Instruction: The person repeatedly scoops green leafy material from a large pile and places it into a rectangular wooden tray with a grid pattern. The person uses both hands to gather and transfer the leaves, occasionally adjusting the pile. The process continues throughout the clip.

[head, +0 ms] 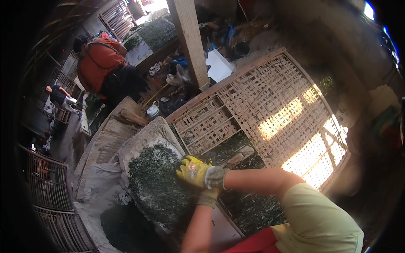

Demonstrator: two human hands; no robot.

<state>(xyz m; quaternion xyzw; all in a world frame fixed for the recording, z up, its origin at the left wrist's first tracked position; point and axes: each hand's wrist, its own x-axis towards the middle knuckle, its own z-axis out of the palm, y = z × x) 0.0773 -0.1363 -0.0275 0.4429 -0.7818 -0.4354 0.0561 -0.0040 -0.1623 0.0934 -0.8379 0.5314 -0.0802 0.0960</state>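
My right hand point(193, 171) wears a yellow glove with a knitted grey cuff, its fingers bent at the right edge of a heap of dark green shredded plant matter point(155, 180). The heap covers a pale, rough slab point(152, 132). Under the right wrist is my left hand point(211, 192), also gloved; only its cuff and a little yellow show, and its fingers are hidden. Whether either hand grips something cannot be told. Close to the right hand, a flat, worn piece point(239, 156) lies on more green matter beside a woven bamboo panel point(272, 104) in a wooden frame.
A wooden post point(191, 44) rises beyond the panel, near a white sheet point(218, 66) and a dark bucket point(241, 48). A lidded pot point(153, 109) stands past the slab. One person in orange point(101, 63) bends at upper left; another person point(58, 95) is farther off. Slatted racks point(49, 186) stand left.
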